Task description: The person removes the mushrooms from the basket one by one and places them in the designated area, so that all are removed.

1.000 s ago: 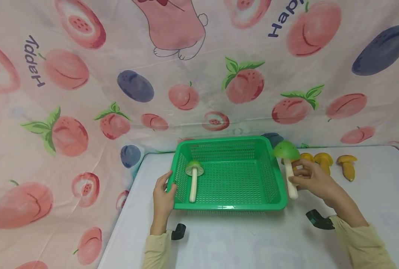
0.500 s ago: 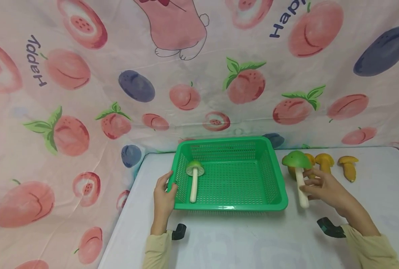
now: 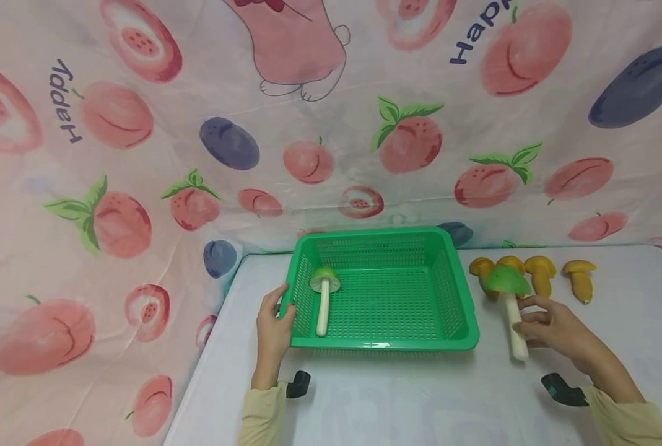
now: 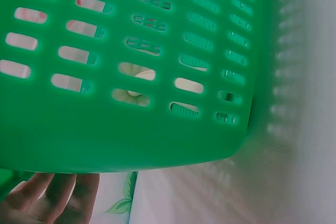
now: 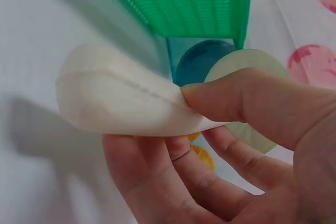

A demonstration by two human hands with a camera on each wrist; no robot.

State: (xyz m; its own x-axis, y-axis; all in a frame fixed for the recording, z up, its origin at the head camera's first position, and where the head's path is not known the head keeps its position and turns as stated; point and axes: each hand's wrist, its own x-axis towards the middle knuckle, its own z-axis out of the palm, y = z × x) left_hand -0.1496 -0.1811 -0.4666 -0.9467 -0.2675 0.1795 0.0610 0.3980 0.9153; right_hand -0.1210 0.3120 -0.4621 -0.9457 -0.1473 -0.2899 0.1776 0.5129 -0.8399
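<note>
My right hand [image 3: 556, 328] pinches a toy mushroom [image 3: 513, 331] by its white stem, thumb on one side and fingers on the other. Its green cap points away from me, and in the head view it overlaps the yellow mushrooms behind. In the right wrist view, the pale stem [image 5: 121, 98] fills the middle, its blunt end toward the camera. At the left end of a green plastic basket [image 3: 386, 344], my left hand [image 3: 274, 322] grips the rim; its fingers [image 4: 63, 195] show past the rim in the left wrist view. A second green-capped mushroom [image 3: 322, 310] lies inside the basket's left part.
Several yellow mushrooms [image 3: 580, 282] lie in a row at the back right of the white table [image 3: 397, 402]. Behind the table hangs a fruit-print cloth [image 3: 358, 161]. A black curved piece [image 3: 299, 384] sits at the left cuff, and another [image 3: 563, 390] at the right.
My right hand has carried the green-capped mushroom from beside the basket's right rim to the right and nearer me, uncovering the leftmost yellow mushroom. My left hand stays on the basket.
</note>
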